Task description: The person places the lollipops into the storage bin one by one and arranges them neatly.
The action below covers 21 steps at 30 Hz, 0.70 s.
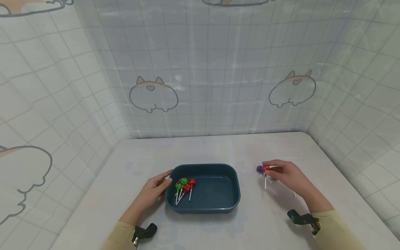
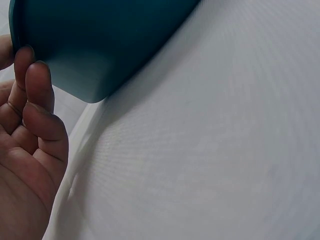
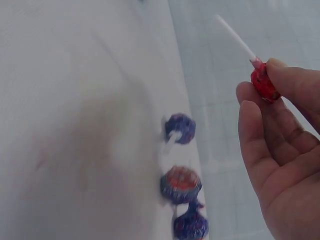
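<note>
My right hand [image 1: 289, 175] pinches a red-wrapped lollipop [image 3: 265, 82] by its candy head, between thumb and fingers. Its white stick points down in the head view. Below that hand lie several purple-wrapped lollipops, one purple lollipop [image 3: 180, 128] among them and one with a red patch on its wrapper [image 3: 181, 185]; the hand partly hides them in the head view. A dark teal plastic tray [image 1: 215, 210] stands in the middle. On its left rim, my left hand [image 1: 151, 191] holds the wall, thumb at the rim and fingers along the outside.
Inside the tray, at its left end, lie green lollipops [image 1: 183, 181] and red lollipops [image 1: 192, 182] with white sticks. The white tabletop [image 1: 200, 232] is bordered by a grid-patterned curtain [image 1: 218, 104] at the back and both sides.
</note>
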Each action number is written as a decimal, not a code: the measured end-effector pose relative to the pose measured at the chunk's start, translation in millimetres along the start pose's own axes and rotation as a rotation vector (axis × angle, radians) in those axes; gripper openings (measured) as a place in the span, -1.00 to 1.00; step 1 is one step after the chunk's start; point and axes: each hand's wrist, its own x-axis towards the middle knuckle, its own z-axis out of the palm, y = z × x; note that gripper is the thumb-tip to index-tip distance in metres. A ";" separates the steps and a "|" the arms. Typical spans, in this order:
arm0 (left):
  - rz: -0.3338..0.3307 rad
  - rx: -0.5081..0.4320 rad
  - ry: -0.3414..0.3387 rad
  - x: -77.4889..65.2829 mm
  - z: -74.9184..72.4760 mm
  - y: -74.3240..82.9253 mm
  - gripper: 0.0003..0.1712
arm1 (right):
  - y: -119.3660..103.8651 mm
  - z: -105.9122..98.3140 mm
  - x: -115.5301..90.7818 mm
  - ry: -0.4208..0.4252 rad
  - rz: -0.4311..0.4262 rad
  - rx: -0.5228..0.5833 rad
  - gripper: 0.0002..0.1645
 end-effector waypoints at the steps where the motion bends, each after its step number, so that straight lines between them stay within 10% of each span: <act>1: 0.000 0.000 0.000 0.0 0.0 0.1 -0.39 | -1.6 0.7 1.7 -0.005 0.003 0.005 -0.52; 21: -0.002 -0.009 -0.002 -1.4 0.3 1.3 -0.42 | -37.6 20.1 29.8 -0.007 0.049 0.067 -0.42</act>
